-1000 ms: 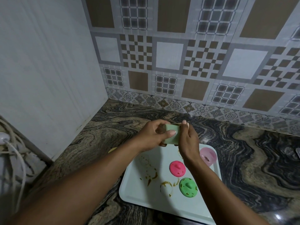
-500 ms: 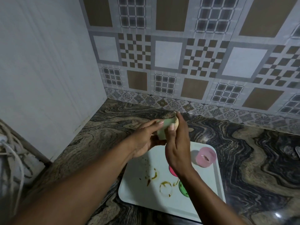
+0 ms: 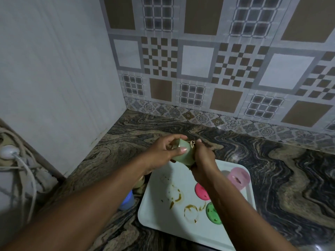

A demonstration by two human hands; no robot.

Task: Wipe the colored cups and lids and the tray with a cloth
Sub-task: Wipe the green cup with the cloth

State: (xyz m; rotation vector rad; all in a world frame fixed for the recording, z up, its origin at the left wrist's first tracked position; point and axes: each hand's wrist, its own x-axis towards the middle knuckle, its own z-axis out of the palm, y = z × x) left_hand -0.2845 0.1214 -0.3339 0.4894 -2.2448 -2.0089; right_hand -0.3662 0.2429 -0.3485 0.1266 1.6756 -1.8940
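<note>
My left hand (image 3: pixel 164 153) grips a pale green cup (image 3: pixel 183 155) above the far edge of the white tray (image 3: pixel 157 205). My right hand (image 3: pixel 204 160) presses a small beige cloth (image 3: pixel 192 143) against the cup, its fingers curled round the cloth. On the tray lie a pink cup (image 3: pixel 239 178), a pink lid (image 3: pixel 200 191) and a green lid (image 3: pixel 213 213), both lids partly hidden by my right forearm. Brown ring stains (image 3: pixel 190 209) mark the tray.
A blue cup (image 3: pixel 127 201) and a yellowish cup (image 3: pixel 139 182) stand on the marbled counter (image 3: pixel 290 178) left of the tray, under my left forearm. White cables and a plug (image 3: pixel 8 152) hang at the far left. A tiled wall runs behind.
The green cup has been turned in my hands, its mouth now tilted up and left. My right hand has shifted along the cup with the cloth. The view has moved slightly.
</note>
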